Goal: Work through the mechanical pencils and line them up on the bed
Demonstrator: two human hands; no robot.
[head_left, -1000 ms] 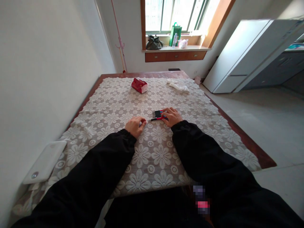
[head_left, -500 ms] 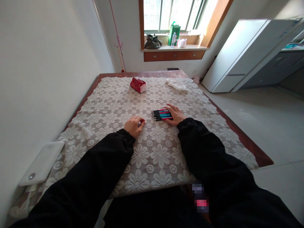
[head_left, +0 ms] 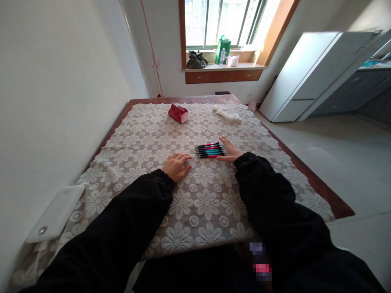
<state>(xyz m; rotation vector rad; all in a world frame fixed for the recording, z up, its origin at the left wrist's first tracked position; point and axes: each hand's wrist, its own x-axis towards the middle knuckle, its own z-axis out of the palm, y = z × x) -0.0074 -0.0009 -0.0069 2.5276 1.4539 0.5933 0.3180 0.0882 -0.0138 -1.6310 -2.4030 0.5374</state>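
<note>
Several pens (head_left: pixel 210 150) with black ends and red or teal barrels lie side by side in a row on the patterned tablecloth (head_left: pixel 207 201). To their right is my right hand (head_left: pixel 231 150), open, with thumb and fingers spread around the near ends; the thumb is close to the lowest pen, and I cannot tell whether it touches. My left hand (head_left: pixel 177 166) rests on the cloth to the left of the pen tips, fingers apart and holding nothing.
Farther back on the table lie a red tissue pack (head_left: pixel 179 113) and a crumpled white plastic bag (head_left: pixel 227 113). A white device (head_left: pixel 56 212) sits at the left edge by the wall. A fridge (head_left: pixel 314 77) stands beyond the table at right.
My right hand has let go of the pens and drawn back to the right, uncovering their ends. My left hand's fingers have uncurled and stretched out.
</note>
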